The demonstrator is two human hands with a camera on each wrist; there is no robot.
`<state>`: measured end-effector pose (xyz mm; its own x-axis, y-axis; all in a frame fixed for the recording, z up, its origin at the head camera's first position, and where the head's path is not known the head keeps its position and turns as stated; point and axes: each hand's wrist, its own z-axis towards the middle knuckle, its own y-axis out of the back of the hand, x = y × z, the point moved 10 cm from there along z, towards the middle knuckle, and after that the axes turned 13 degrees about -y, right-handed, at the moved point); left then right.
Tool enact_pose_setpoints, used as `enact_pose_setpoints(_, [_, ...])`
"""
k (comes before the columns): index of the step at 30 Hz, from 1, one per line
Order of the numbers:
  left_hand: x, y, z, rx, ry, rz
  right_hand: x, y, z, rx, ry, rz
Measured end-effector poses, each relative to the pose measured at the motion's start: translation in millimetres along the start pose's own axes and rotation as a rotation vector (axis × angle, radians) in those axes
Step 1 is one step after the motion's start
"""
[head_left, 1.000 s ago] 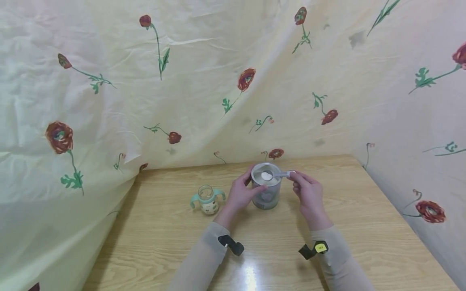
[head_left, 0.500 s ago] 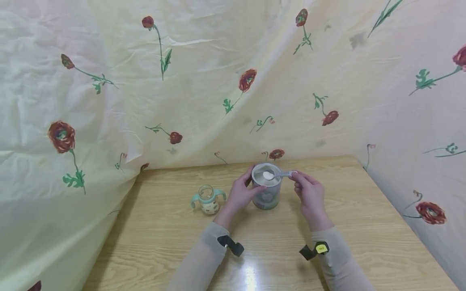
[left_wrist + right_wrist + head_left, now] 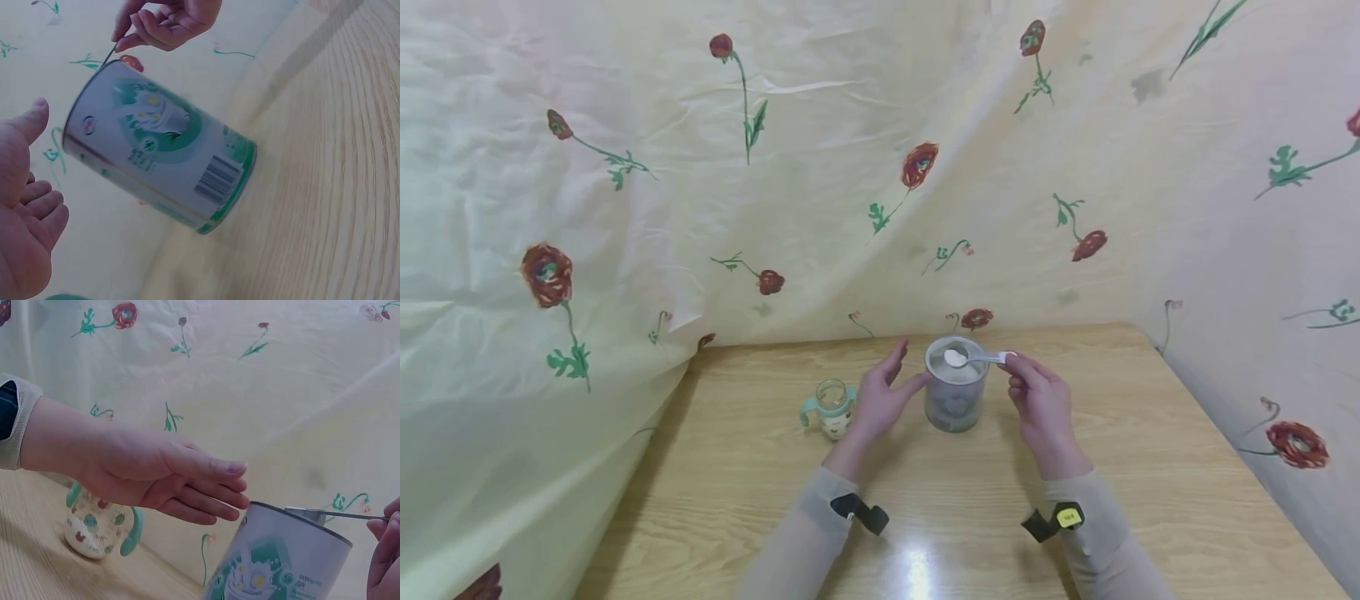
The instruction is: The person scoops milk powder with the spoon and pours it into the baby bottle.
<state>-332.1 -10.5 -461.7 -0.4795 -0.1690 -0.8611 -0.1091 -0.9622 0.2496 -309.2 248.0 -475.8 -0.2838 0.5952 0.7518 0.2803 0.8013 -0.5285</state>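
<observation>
A milk powder can (image 3: 955, 404), white and green with a barcode (image 3: 219, 179) on its side, stands upright and uncovered on the table. My right hand (image 3: 1042, 402) pinches the handle of a spoon (image 3: 991, 357) at the can's right. White powder (image 3: 956, 358) fills the spoon's bowl, which lies over the can's mouth. My left hand (image 3: 880, 402) is off the can at its left, fingers extended and thumb toward the rim; the left wrist view shows a gap between the hand (image 3: 28, 206) and the can.
A baby bottle (image 3: 835, 423) with teal handles and an uncovered neck stands left of the can, its right side partly hidden by my left hand. The wooden table (image 3: 737, 492) meets a flowered cloth (image 3: 820, 192) behind and at the sides.
My left hand has let go of the can and moved left, now overlapping the bottle. The right hand still holds the loaded spoon over the can. The head view has shifted slightly.
</observation>
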Motion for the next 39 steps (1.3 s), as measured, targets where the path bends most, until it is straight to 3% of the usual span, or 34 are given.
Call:
enact_pose_setpoints(12, [-16.0, 45.9, -17.2, -0.031, -0.027, 0.078, -4, -16, -4.6, 0.053, -0.046, 0.057])
enact_pose_setpoints(17, [-17.7, 66.2, -26.5, -0.055, -0.069, 0.061, -7, -21, -7.5, 0.063, -0.068, 0.067])
enact_pose_setpoints(29, [4.9, 123.8, -52.4, -0.141, -0.029, 0.035, -14, -46, -14.0, 0.114, -0.052, 0.057])
enact_pose_setpoints(35, [14.2, 135.7, -59.9, -0.167, -0.051, -0.021, -19, -57, -16.8, 0.132, -0.051, 0.063])
enact_pose_setpoints(39, [19.2, 141.3, -64.1, -0.155, -0.041, 0.016, -24, -67, -18.0, 0.142, -0.05, 0.058])
